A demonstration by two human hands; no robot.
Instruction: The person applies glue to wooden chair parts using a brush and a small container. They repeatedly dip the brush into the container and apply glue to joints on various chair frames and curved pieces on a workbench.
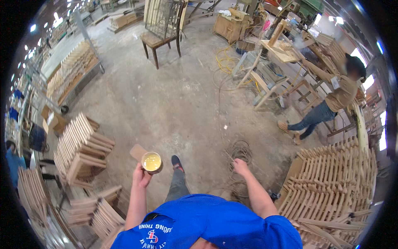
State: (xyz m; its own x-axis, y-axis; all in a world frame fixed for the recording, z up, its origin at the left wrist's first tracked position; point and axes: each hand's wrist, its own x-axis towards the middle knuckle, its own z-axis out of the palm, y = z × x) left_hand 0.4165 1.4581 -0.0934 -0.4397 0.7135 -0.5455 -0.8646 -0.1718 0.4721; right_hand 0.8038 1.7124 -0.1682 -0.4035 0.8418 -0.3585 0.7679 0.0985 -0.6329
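My left hand (143, 176) grips a round, open can (156, 171) from its side. Pale yellow liquid (152, 161) shows inside it. Against the can's far left side is a flat brown piece (137, 152); whether my fingers hold it too is hidden. Over to the right, my right hand (240, 167) is closed, held out over the floor. Something thin seems to stick out of its fingers, too small to name. Beyond that hand a coiled hose (241, 150) lies on the concrete.
Stacked wooden frames stand at left (76, 145) and lower left (97, 213). A big pile of wooden parts (327, 178) flanks my right side. A person (336, 97) works at a wooden bench (277, 52). Ahead stands a dark chair (159, 39); a yellow hose (226, 60) trails nearby.
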